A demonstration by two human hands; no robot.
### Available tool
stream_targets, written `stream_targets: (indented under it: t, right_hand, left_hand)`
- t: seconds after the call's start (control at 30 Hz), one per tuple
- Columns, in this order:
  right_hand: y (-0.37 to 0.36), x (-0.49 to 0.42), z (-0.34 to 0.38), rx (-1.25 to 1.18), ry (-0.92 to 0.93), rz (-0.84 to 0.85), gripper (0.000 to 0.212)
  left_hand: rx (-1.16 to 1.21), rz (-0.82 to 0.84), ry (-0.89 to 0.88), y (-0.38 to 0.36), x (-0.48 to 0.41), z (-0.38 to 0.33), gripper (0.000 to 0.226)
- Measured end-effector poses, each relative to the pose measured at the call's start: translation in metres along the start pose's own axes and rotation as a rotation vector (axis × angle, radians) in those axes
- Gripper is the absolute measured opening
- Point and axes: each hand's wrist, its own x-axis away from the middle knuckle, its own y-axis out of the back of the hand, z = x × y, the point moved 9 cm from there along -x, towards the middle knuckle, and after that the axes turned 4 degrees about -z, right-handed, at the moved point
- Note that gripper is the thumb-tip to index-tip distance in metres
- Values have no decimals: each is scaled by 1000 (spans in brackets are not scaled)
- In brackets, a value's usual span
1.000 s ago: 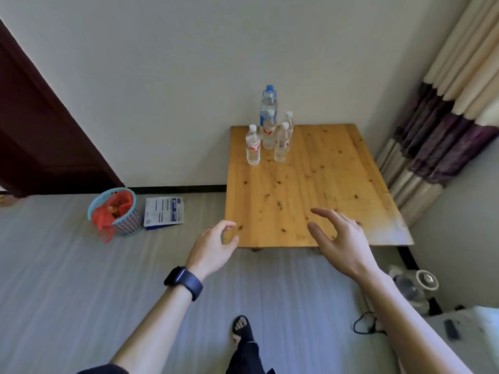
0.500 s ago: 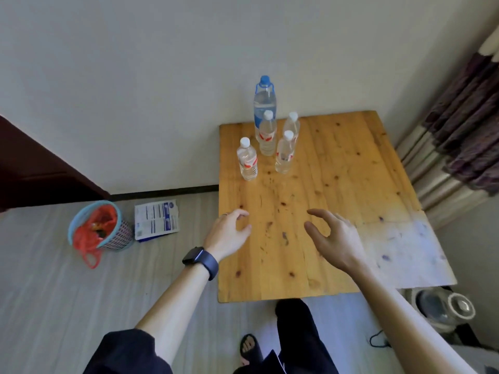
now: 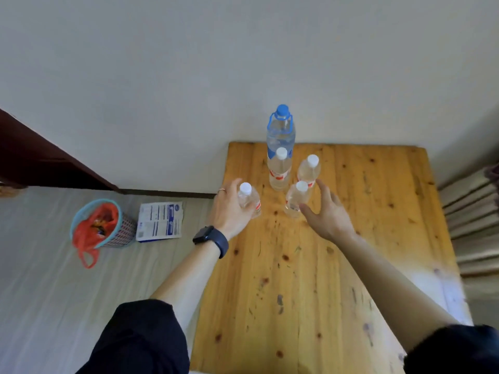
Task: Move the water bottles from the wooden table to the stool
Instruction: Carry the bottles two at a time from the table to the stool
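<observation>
Find the left hand curled round the front-left small bottle, fingers wrapped about its body below the white cap: a side wrap, suited to lifting upright. Firmness of the clamp: cannot tell.

Find the right hand spread apart and holding nothing, thumb just beside the front-right small bottle, forefinger reaching past it. Read this as a pre-grasp, shaped to close on that bottle from its free side.

Note both bottles upright on the wooden worktop, at the front of a tight cluster near the far-left corner. Behind them, locate the centre small bottle, the rear-right small bottle and, rearmost, the large blue-capped bottle. Read the choice of the front pair as a way to reach in without knocking the rest.

Count five bottles on the worktop, none yet moved. Stool not in view; expect a turn away from the worktop to find it.

On the floor at left: a basket with a red bag, a printed packet.
</observation>
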Motion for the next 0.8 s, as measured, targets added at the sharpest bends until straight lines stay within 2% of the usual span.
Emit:
stream_targets:
  t: [0.1, 0.2, 0.33, 0.4, 0.57, 0.8]
  right_hand:
    - [-11, -36, 20, 48, 80, 64, 74]
    - [-30, -54, 24, 167, 141, 131, 55]
    - [-34, -53, 18, 193, 191, 73, 33]
    - [-32, -49, 16, 205, 183, 50, 29]
    - [-22, -40, 15, 235, 84, 34, 34]
    - [-10, 8, 15, 160, -39, -72, 45]
  left_hand:
    - [-94, 27, 22, -22, -36, 6, 72]
    - [-189, 122, 73, -44, -53, 20, 72]
    - [-250, 117, -3, -51, -56, 18, 39]
    - [-299, 108, -64, -49, -55, 10, 32]
    - [-263, 202, -127, -49, -53, 12, 28]
    - [-180, 344, -243, -58, -21, 19, 29]
